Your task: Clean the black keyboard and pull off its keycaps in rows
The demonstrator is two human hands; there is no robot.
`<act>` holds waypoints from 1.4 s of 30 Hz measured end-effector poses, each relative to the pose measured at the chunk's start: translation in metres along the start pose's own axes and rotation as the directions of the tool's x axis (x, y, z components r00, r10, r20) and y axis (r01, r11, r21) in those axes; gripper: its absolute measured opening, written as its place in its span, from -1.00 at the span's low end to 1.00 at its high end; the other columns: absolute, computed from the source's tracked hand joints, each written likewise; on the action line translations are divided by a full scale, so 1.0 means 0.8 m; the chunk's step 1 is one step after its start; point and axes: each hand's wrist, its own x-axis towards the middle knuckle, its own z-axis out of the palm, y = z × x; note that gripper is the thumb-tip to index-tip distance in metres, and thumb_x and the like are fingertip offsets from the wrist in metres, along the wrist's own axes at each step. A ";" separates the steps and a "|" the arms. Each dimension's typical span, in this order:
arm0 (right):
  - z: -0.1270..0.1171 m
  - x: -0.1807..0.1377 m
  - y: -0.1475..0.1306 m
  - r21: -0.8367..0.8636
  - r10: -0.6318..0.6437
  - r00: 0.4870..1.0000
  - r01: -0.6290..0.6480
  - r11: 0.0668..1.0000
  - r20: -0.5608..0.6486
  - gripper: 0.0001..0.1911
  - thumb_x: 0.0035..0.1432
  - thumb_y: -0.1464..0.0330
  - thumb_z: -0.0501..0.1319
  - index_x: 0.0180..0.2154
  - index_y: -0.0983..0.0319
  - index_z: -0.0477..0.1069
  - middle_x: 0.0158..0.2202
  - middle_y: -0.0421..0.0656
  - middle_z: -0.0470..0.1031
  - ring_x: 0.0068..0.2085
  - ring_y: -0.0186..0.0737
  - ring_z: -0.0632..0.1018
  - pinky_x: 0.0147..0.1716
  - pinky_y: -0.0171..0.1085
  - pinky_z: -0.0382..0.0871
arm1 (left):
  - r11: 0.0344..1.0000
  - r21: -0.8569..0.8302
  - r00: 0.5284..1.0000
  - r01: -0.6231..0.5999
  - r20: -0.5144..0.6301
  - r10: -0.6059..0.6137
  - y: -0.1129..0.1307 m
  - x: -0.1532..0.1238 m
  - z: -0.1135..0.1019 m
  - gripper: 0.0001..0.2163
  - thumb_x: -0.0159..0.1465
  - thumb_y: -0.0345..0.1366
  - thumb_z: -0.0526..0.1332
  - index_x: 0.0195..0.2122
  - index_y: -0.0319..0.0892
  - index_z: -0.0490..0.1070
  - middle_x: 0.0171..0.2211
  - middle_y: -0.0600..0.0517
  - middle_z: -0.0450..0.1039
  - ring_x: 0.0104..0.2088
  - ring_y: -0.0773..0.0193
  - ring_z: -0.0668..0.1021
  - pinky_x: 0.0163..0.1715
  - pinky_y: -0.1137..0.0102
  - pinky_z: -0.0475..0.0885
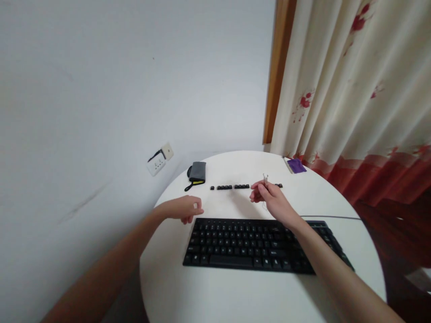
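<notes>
A black keyboard point(235, 244) lies on the white round table point(215, 291). Along its top row, where function keys normally sit, I see low dark spots rather than full keycaps. Behind it stands a line of small black keycaps point(224, 187), in groups. My right hand point(269, 197) hovers over the right part of that line, closed on a small, thin wire tool point(265, 177) that looks like a keycap puller. It hides some keycaps. Just off the keyboard's top left corner is my left hand point(185, 208), fingers loosely bent and apart, with nothing visible in them.
A grey pouch point(198, 171) with a black loop lies at the back left. Toward the back right is a purple packet point(296, 166). The keyboard's cable point(332, 217) runs to the right edge. A wall socket point(156, 163) and a curtain point(336, 89) border the table.
</notes>
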 end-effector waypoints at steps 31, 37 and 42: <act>0.074 -0.039 0.017 -0.306 0.032 0.975 0.038 0.951 0.221 -0.78 0.36 0.26 0.06 -0.19 0.19 0.43 -0.29 -0.18 0.42 -0.40 -0.30 0.44 -0.33 -0.28 0.35 | 0.819 -0.120 0.819 -0.561 -0.224 0.528 0.046 0.083 0.070 -0.79 0.29 -0.25 0.16 -0.36 -0.24 0.53 -0.46 0.06 0.49 -0.44 0.36 0.45 -0.43 0.51 0.29; 0.091 -0.041 0.018 -0.367 0.010 0.963 0.092 0.926 0.268 -0.93 0.31 0.38 0.12 -0.26 0.18 0.35 -0.30 -0.18 0.44 -0.38 -0.27 0.46 -0.31 -0.26 0.36 | 0.803 -0.177 0.804 -0.570 -0.321 0.500 0.050 0.084 0.073 -0.79 0.28 -0.23 0.19 -0.34 -0.25 0.54 -0.49 0.05 0.49 -0.47 0.35 0.44 -0.46 0.49 0.29; 0.101 -0.042 0.016 -0.450 -0.050 0.944 0.201 0.870 0.326 -0.92 0.29 0.40 0.16 -0.31 0.19 0.39 -0.29 -0.13 0.48 -0.23 -0.16 0.49 -0.18 -0.20 0.35 | 0.776 -0.230 0.786 -0.587 -0.392 0.478 0.048 0.090 0.077 -0.79 0.28 -0.21 0.19 -0.34 -0.24 0.53 -0.53 0.07 0.45 -0.50 0.37 0.44 -0.46 0.49 0.31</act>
